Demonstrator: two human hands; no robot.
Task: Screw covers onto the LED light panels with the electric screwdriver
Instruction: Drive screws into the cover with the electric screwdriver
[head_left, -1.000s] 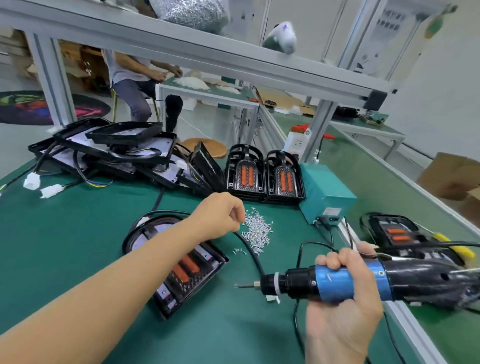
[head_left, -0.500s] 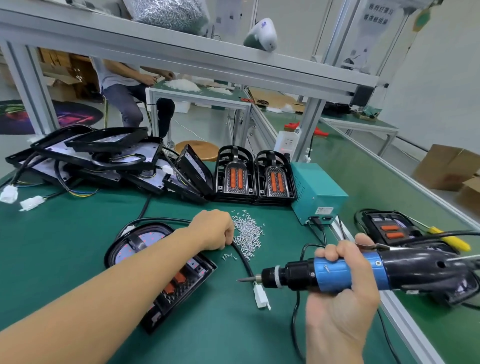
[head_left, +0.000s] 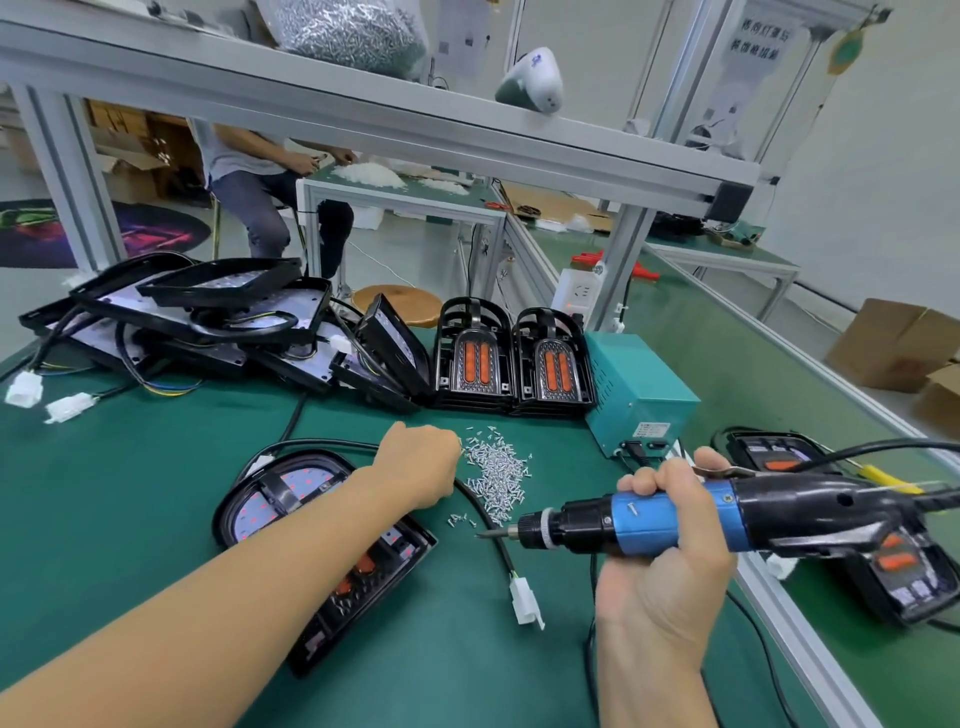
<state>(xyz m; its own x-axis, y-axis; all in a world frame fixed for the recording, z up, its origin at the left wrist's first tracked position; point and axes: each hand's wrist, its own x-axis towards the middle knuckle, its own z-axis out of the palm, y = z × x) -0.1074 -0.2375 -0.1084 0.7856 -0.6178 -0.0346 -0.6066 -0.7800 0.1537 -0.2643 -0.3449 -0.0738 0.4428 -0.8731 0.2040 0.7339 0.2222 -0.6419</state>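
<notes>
Your right hand (head_left: 670, 561) grips the electric screwdriver (head_left: 675, 514) level, fingers wrapped round its blue barrel, bit pointing left above the green tabletop (head_left: 130, 493). Under your left forearm lies the LED light panel (head_left: 291, 499). Beyond it, your left hand (head_left: 421, 462), fingers curled, touches the screw pile (head_left: 496, 475); whether it pinches one, you can't tell.

A: What was the operator wearing?
B: Nothing visible. Left hand (head_left: 421, 462) and right hand (head_left: 670, 551) were bare: no gloves, rings, watch.
A: Sleeves?
B: Both forearms were uncovered right to the frame edge.
</notes>
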